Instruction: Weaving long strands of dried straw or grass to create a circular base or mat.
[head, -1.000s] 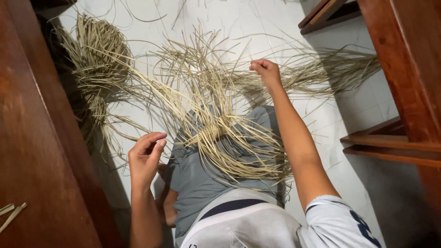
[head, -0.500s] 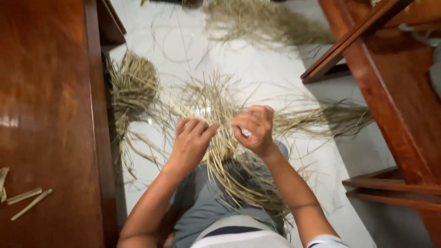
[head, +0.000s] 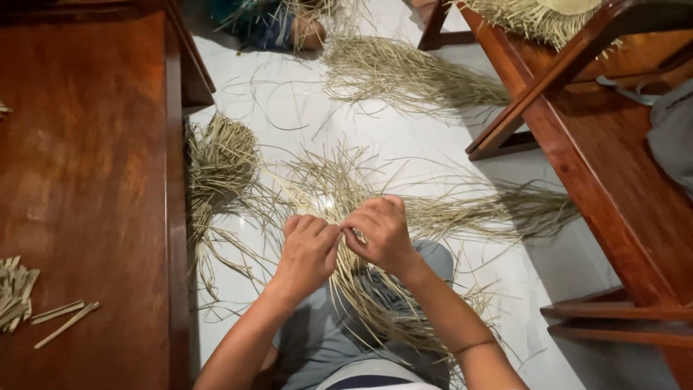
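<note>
1. The left hand (head: 307, 253), which a second ago hung apart at the lower left of the frame, has moved to the centre and now touches the right hand (head: 381, 232).
2. The right hand has dropped from the upper middle and closed over the straw strands (head: 375, 289) on the lap.
3. The view has tilted up: a further straw pile (head: 411, 72) now shows at the top centre.
4. More cut straw pieces (head: 22, 296) appear at the left edge.

Left hand (head: 307, 249) and right hand (head: 381, 232) meet, fingertips touching, pinching pale straw strands (head: 375, 289) over the lap. Left of the strands: straw bundle (head: 220, 155) on white floor (head: 462, 144), then wooden desk (head: 86, 180) with cut straw pieces (head: 29, 300).
</note>
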